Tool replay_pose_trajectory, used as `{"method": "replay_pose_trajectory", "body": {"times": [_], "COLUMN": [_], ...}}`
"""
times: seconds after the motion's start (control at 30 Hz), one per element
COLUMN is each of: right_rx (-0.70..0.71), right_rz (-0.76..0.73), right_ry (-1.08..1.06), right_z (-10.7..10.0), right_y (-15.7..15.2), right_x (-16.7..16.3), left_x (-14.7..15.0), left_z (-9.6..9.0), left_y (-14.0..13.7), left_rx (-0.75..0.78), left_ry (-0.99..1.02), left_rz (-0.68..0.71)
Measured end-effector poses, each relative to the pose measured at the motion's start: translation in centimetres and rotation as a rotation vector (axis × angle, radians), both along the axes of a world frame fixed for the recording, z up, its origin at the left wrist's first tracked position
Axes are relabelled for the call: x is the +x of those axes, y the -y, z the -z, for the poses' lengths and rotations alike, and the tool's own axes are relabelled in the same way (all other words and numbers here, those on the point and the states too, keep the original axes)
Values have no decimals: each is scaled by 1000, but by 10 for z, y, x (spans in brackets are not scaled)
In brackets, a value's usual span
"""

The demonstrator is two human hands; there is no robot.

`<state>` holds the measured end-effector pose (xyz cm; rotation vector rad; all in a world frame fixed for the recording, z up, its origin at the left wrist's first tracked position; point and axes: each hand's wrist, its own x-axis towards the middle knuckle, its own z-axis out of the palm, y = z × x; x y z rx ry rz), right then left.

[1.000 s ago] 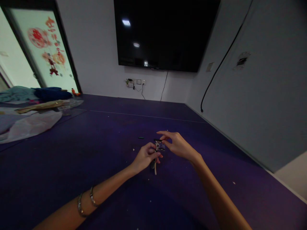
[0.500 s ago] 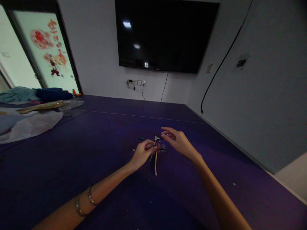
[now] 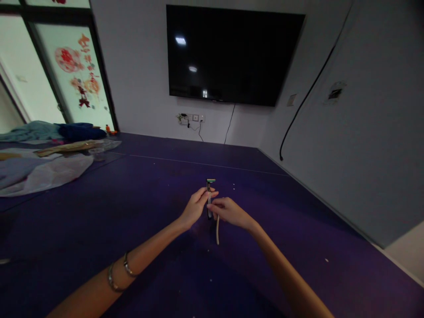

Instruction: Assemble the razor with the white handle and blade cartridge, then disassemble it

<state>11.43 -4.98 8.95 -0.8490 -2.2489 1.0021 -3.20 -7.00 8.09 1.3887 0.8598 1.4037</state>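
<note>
Between my hands stands a razor [image 3: 209,198], upright, with its dark handle pointing down and a head with a green strip at the top. My left hand [image 3: 196,204] is closed round the upper handle, its fingertips showing on the far side. Lower down, the fingers of my right hand [image 3: 228,212] are closed at the handle and cover part of it. A thin, curved beige strip [image 3: 217,232] shows just below my right hand; its upper end is hidden behind the fingers.
Purple flooring [image 3: 149,221] spreads all around, with small white bits on it. Clear plastic sheeting [image 3: 59,172] and dark blue cloth [image 3: 81,131] lie at the left. A black cable [image 3: 303,97] hangs down the right wall, and a television [image 3: 232,53] is mounted ahead.
My right hand has come down and left from beside the razor's head to its handle. The razor has turned more upright, and its head now faces differently. The view has shifted slightly.
</note>
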Motion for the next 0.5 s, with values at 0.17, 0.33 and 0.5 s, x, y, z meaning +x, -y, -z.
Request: {"method": "replay_pose_trajectory", "body": {"times": [0.17,0.33,0.5], "right_rx": [1,33,51], "right_rz": [76,397,551], "right_ry": [-25,111,344], "right_z": [7,22,45], "right_y": [-1,-12,-18], "right_x": [-9,-10,-16], "left_x": [-6,-38,-63], "left_z": [2,0,-6], "left_y": [-10,-36,-52], "left_rx": [-50,-253,-305], "left_ry": [-36,-249,-297], "left_rz": [73,-142,-317]}}
